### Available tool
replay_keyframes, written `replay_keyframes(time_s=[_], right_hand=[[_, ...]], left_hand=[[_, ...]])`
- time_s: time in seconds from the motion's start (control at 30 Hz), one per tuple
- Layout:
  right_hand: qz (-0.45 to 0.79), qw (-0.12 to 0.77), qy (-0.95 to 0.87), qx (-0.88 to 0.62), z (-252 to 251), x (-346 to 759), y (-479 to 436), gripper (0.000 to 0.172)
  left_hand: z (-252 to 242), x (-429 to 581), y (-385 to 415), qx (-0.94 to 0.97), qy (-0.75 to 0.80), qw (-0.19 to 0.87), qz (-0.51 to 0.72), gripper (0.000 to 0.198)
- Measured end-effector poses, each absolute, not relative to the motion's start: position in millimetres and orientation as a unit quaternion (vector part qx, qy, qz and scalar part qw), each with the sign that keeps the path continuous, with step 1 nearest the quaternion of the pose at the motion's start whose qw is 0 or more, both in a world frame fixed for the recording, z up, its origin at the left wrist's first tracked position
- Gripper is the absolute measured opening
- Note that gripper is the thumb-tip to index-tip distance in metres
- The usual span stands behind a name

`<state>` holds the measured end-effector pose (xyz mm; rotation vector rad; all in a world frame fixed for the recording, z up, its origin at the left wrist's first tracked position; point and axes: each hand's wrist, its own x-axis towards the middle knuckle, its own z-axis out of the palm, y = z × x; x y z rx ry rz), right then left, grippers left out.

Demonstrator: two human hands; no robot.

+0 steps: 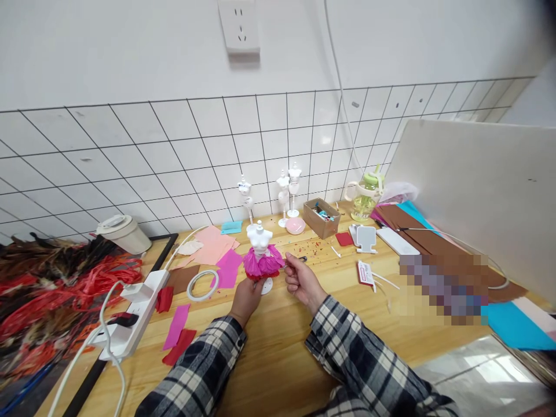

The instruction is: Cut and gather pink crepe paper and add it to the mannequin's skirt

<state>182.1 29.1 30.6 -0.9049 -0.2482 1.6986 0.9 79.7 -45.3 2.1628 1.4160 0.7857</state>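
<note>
A small white dress-form mannequin [259, 240] stands upright in front of me, wearing a ruffled magenta and red paper skirt [263, 262]. Below the skirt, my left hand [248, 300] is closed around the mannequin's stand, whose round base [267, 285] partly shows. Just right of the skirt, my right hand [303, 282] is closed in a pinch. A slim dark metal tool [303, 259] pokes out past its fingers; its exact kind is too small to make out. Its thin end comes near the skirt's right edge.
Behind stand several bare mannequins [283, 194], a pink dish [296, 226] and a cardboard box [322, 219]. A tape roll [202, 272], coloured paper [229, 269] and a power strip [134, 315] lie left. To the right are a phone stand [365, 238] and a green-lidded bottle [366, 197].
</note>
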Motion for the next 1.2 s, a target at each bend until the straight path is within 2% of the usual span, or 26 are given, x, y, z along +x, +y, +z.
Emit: replay_keyframes(time_s=[0.4, 0.57, 0.67, 0.73, 0.83, 0.93, 1.07, 1.13, 1.2], right_hand=[[0.744, 0.6, -0.092, -0.28, 18, 180, 30, 0.039], [0.717, 0.607, -0.14, -0.312, 14, 177, 23, 0.039], [0.673, 0.594, -0.22, -0.382, 18, 186, 3, 0.039], [0.596, 0.561, -0.325, -0.474, 21, 206, -16, 0.036], [0.357, 0.518, -0.466, -0.623, 20, 262, -49, 0.034], [0.173, 0.414, -0.462, -0.765, 13, 338, -80, 0.042], [0.167, 0.219, -0.415, -0.867, 1, 407, -104, 0.053], [0.203, 0.194, -0.401, -0.872, -6, 417, -106, 0.055], [0.28, 0.217, -0.361, -0.863, -13, 417, -102, 0.057]], left_hand=[[-48, 0, 82, 0.785, 0.498, 0.236, 0.284, 0.03], [-48, 0, 83, 0.783, 0.508, 0.219, 0.286, 0.028], [-46, 0, 84, 0.778, 0.512, 0.193, 0.307, 0.025], [-46, 1, 85, 0.776, 0.516, 0.174, 0.318, 0.024], [-45, 5, 86, 0.768, 0.547, 0.159, 0.291, 0.024], [-43, 10, 87, 0.77, 0.556, 0.167, 0.265, 0.024], [-38, 13, 83, 0.779, 0.543, 0.141, 0.281, 0.02], [-36, 11, 76, 0.754, 0.582, 0.103, 0.287, 0.029], [-35, 5, 67, 0.721, 0.622, 0.082, 0.293, 0.034]])
